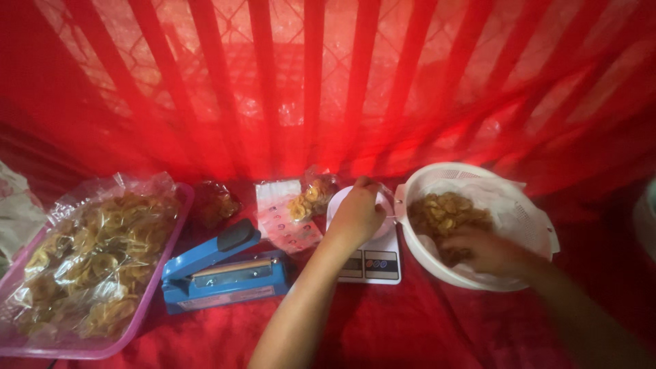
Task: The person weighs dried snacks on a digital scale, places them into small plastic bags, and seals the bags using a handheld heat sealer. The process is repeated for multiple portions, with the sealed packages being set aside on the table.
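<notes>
Left hand (357, 217) is hovering over the small white kitchen scale (365, 240), fingers bunched and pinching something at the scale's far edge; what it is pinching cannot be told, possibly the mouth of a clear bag. Right hand (482, 251) is reaching down into the white perforated colander (519, 205), fingers curled over a heap of pale yellow fried chips (444, 212); whether it is gripping any is unclear because of blur.

The chips are lying just right of the left hand and directly under the right, so the right hand is the nearer one. The colander rim is nearly touching the scale.

Left of the left hand, a blue impulse bag sealer (222, 273) is sitting with its long axis running left to right. Beyond it, a pink tray (164, 273) is holding crinkled clear bags of chips (96, 253). Red cloth (410, 321) is covering everything underneath.
</notes>
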